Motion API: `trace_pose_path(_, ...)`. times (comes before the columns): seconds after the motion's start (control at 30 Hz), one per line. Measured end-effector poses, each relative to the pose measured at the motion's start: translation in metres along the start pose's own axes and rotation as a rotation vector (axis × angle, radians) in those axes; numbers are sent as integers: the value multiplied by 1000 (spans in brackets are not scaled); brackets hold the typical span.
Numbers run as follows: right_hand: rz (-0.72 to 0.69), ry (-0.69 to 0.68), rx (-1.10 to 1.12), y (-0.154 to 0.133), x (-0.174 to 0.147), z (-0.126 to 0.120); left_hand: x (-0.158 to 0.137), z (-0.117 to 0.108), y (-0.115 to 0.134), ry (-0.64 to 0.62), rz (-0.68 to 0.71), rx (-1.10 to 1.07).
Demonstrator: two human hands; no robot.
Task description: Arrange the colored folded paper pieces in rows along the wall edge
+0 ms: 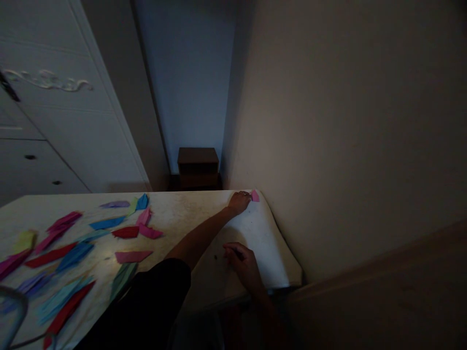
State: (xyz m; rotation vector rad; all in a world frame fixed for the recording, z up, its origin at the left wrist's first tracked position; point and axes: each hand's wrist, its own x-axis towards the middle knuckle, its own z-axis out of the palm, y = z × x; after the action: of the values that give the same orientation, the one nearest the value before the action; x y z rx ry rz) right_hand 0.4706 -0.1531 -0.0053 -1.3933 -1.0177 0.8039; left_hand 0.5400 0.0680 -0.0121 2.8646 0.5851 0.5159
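Observation:
My left hand (240, 201) reaches to the far right corner of the table, its fingers bent down. Its fingertips meet the left edge of a small pink piece of paper (255, 196) that lies by the wall; the exact grip is too small to see clearly. Closer to me, my right hand (243, 262) hovers over the table's near edge, fingers curled together, and anything between them is hidden. Many folded pieces in several colours, of paper or thin cloth, are spread over the left side, among them a red piece (126, 232) and a dusty pink piece (133, 256).
The pale tabletop (189, 214) ends against a beige wall (328, 121) on the right. Beyond it stand a white wardrobe (95, 131) and a low brown cabinet (198, 155). A curved grey metal bar (16, 311) juts in at lower left.

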Motion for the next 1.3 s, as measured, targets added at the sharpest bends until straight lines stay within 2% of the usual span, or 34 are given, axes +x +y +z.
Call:
trace_pose_path(0.47,4,4,6,1,-1,0,-7,-2,2,71,83,54)
trace_pose_path(0.67,16,19,19,-1,-2,1,-10,2,3,49,126,62)
trace_pose_path(0.9,3,33,5,1,-1,1,-8,8,2,39,56,65)
trace_pose_path(1.07,9,24,13,0,-1,0,-8,9,2,42,58,62)
trace_pose_path(1.3,21,11,16,-1,-1,-1,-16,2,4,87,38,70)
